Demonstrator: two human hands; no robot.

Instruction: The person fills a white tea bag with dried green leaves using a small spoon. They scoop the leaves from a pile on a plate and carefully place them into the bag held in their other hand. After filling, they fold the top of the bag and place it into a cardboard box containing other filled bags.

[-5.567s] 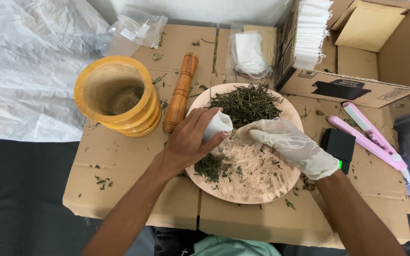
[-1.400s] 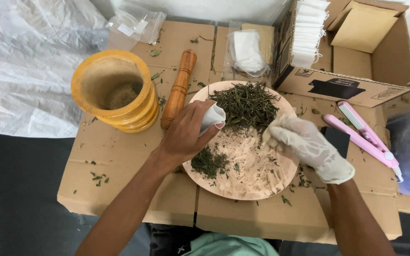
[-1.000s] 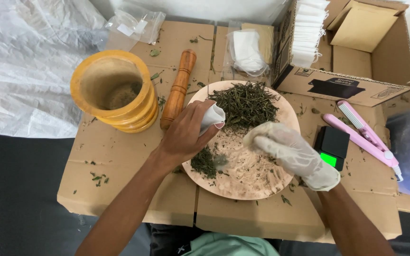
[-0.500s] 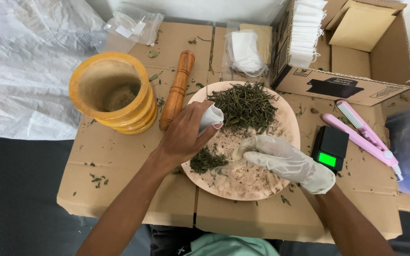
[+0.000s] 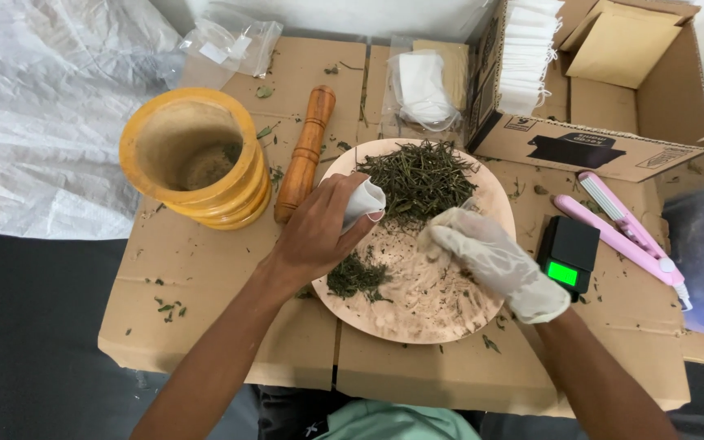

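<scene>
Left hand pinched small white sachet, mouth open over round tray; gloved right hand, fingers bunched, pinched crushed herbs beside it, positioned for filling.

open brown carton far right, black label | clear bags far edge | black scale's green screen beside plate

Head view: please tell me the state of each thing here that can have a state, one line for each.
Small white bag: held open by the left hand.
Right hand: gloved, fingers pinched over the wooden plate.
Wooden mortar: upright, some residue inside.
Pestle: lying flat beside the mortar.
Small black scale: switched on, green display lit.
Cardboard box: open.
Pink sealer: closed, lying unused.
</scene>
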